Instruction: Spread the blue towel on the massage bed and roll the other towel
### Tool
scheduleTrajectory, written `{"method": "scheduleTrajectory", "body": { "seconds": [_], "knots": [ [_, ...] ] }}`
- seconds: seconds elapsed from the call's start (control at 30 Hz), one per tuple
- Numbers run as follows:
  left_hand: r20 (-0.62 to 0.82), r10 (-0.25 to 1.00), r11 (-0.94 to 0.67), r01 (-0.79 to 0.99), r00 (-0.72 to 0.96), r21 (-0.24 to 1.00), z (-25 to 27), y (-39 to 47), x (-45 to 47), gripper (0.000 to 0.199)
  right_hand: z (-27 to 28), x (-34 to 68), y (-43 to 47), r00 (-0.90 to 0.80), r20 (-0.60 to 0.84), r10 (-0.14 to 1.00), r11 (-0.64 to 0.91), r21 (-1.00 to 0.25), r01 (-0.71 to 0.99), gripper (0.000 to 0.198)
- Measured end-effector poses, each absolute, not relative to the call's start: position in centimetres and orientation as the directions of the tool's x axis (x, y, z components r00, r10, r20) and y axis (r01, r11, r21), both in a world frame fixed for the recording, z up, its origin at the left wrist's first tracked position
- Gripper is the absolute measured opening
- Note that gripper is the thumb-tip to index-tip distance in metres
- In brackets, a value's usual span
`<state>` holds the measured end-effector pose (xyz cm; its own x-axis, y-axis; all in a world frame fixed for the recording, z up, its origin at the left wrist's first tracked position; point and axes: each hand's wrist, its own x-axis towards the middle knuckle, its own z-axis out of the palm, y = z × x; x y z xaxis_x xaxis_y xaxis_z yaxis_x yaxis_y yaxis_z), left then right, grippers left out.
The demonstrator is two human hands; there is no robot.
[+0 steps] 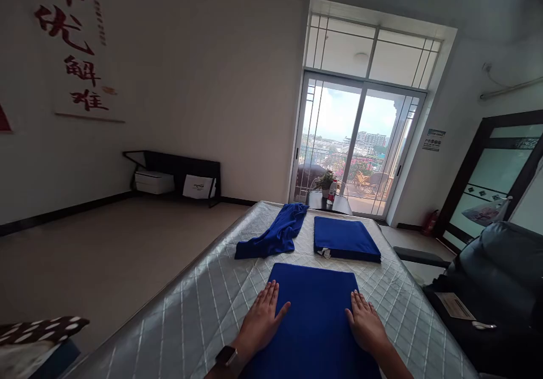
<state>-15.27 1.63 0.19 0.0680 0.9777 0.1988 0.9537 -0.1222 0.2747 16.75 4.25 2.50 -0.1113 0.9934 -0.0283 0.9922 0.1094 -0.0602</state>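
Note:
A blue cloth (314, 322), folded into a flat rectangle, lies at the near end of the quilted table cover (190, 300). My left hand (263, 314) rests flat on its left edge, fingers stretched out and thumb apart. On the right edge my right hand (365, 319) lies flat too, with its fingers straight. Beyond it, to the right, is a neat stack of folded blue cloth (345, 236) with a white tag at its near left corner. A loose, crumpled blue garment (278, 232) lies to the left of that stack.
A small dark table with a bottle (331, 192) and a potted plant (326, 180) stands past the far end, before glass sliding doors (331, 136). A black leather chair (500, 277) stands close on the right. At lower left is a patterned cushion (38, 331).

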Motion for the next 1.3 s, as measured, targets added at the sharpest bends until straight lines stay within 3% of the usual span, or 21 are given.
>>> {"method": "scheduleTrajectory", "body": {
  "seconds": [0.23, 0.67, 1.0, 1.13, 1.3],
  "knots": [
    [0.205, 0.976, -0.127, 0.945, 0.065, 0.302, -0.1, 1.9, -15.4, 0.082, 4.3, 15.7, 9.0, -0.115, 0.076, 0.99, 0.121, -0.091, 0.988, 0.063],
    [0.191, 0.979, -0.124, 0.955, 0.073, 0.27, -1.7, 2.6, -15.8, 0.078, 1.3, 15.9, 11.0, -0.085, 0.076, 0.993, 0.098, -0.191, 0.977, 0.064],
    [0.056, 0.997, -0.069, 0.985, 0.061, 0.157, 2.8, 3.4, -13.8, 0.093, 1.3, 16.2, 11.3, -0.097, 0.057, 0.994, 0.107, -0.206, 0.973, 0.064],
    [0.176, 0.967, -0.219, 0.956, 0.185, 0.198, 4.2, 5.3, -8.2, 0.09, 1.1, 16.3, 11.5, -0.106, 0.058, 0.993, 0.116, -0.217, 0.969, 0.064],
    [0.229, 0.904, -0.41, 0.884, 0.361, 0.224, 3.6, 8.2, 1.4, 0.076, 1.1, 16.6, 11.2, -0.136, 0.067, 0.988, 0.147, -0.2, 0.969, 0.062]
  ]
}}
